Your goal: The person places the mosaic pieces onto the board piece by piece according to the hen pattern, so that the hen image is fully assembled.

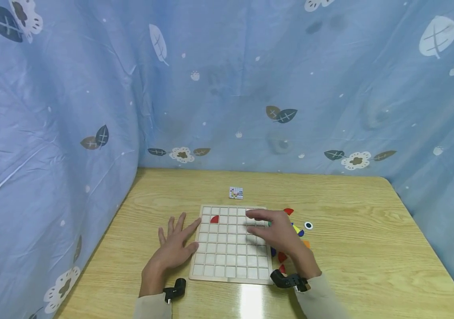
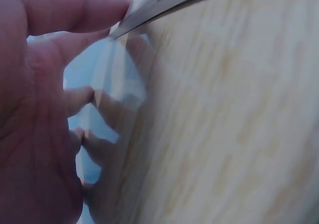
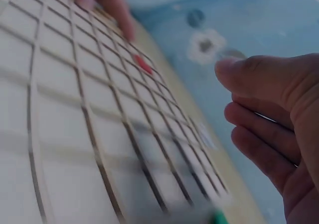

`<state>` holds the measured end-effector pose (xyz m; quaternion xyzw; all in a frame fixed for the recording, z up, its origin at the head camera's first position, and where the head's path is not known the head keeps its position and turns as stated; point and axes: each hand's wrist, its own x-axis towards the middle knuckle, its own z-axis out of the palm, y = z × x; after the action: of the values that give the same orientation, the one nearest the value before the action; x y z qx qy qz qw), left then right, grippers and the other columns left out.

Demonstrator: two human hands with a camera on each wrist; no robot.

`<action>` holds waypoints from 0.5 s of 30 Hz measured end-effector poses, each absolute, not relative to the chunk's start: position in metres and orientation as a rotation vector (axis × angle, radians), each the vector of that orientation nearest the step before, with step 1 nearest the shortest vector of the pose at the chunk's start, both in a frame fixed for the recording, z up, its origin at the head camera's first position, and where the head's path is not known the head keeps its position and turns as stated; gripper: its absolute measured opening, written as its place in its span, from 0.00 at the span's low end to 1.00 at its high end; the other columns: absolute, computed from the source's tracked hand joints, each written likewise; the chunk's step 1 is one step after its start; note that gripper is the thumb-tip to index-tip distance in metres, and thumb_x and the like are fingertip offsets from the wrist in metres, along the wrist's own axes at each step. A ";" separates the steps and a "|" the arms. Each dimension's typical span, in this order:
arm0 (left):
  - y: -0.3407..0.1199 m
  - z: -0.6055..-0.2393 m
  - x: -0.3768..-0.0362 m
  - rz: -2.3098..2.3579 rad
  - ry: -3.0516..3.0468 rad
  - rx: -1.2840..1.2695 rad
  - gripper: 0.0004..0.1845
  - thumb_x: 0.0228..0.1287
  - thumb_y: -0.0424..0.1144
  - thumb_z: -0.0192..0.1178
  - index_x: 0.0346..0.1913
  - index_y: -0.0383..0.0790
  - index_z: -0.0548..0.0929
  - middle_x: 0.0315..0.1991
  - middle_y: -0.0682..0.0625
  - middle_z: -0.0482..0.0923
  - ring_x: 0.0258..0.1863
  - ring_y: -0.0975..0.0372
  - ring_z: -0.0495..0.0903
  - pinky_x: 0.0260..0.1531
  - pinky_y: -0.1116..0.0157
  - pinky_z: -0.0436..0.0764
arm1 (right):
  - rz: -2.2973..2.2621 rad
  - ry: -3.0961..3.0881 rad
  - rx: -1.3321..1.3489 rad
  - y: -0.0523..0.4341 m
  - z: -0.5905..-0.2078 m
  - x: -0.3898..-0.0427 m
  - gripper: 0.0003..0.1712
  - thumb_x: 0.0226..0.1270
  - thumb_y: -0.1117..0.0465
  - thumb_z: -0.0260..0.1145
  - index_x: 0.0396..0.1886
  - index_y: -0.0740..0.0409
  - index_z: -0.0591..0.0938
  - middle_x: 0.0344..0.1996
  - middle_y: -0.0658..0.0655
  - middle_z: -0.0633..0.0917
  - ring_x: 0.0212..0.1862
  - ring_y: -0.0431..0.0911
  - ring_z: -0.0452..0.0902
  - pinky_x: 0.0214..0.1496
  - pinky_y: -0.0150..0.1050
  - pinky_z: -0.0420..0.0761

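A square wooden board (image 1: 227, 279) marked into pale grid cells lies on the table, and one red quarter-circle piece (image 1: 214, 219) sits in a cell at its upper left. My left hand (image 1: 175, 246) rests at the board's left edge, fingers spread, with the thumb and index fingertip right at the rim. Over the right part of the board hovers my right hand (image 1: 274, 228). Its thumb and index finger stand apart in the head view, and the right wrist view shows nothing held in the hand (image 3: 279, 119). A bit of red shows past its index finger, mostly hidden.
Along the board's right side lie several loose pieces: red ones (image 1: 282, 257), an orange one (image 1: 306, 243), yellow and blue ones, and a white disc with a dark centre (image 1: 308, 225). Behind the board is a small patterned card (image 1: 236, 192). A blue curtain (image 1: 227, 88) surrounds the table.
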<state>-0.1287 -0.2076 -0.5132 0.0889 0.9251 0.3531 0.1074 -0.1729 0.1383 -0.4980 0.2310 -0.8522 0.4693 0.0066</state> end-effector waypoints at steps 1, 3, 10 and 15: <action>-0.208 -0.513 -0.129 1.042 2.722 0.263 0.36 0.80 0.39 0.59 0.87 0.51 0.65 0.91 0.33 0.36 0.87 0.31 0.23 0.74 0.24 0.18 | 1.451 -2.658 0.705 0.148 -0.497 -0.171 0.24 0.70 0.58 0.80 0.64 0.56 0.90 0.60 0.52 0.92 0.61 0.56 0.90 0.61 0.59 0.89; -0.208 -0.513 -0.128 1.044 2.718 0.265 0.36 0.81 0.39 0.59 0.87 0.51 0.64 0.91 0.33 0.35 0.87 0.31 0.22 0.74 0.24 0.18 | 1.423 -2.642 0.662 0.167 -0.496 -0.166 0.24 0.69 0.59 0.81 0.63 0.57 0.90 0.59 0.54 0.93 0.60 0.56 0.90 0.60 0.61 0.89; -0.208 -0.512 -0.128 1.042 2.707 0.271 0.36 0.81 0.38 0.58 0.88 0.50 0.63 0.90 0.32 0.34 0.87 0.31 0.21 0.74 0.24 0.17 | 1.273 -2.625 0.462 0.229 -0.493 -0.146 0.24 0.66 0.61 0.82 0.62 0.55 0.91 0.55 0.54 0.94 0.57 0.56 0.92 0.60 0.43 0.91; -0.209 -0.512 -0.128 1.045 2.707 0.265 0.37 0.79 0.36 0.57 0.88 0.50 0.64 0.91 0.33 0.34 0.87 0.31 0.21 0.74 0.24 0.17 | 1.214 -2.597 0.347 0.261 -0.496 -0.138 0.23 0.66 0.62 0.83 0.61 0.54 0.91 0.55 0.55 0.94 0.54 0.32 0.89 0.58 0.15 0.77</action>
<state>-0.1277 -0.2087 -0.5123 0.0903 0.9230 0.3562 0.1139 -0.1384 0.2608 -0.4959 0.1193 -0.8921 0.4169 0.1267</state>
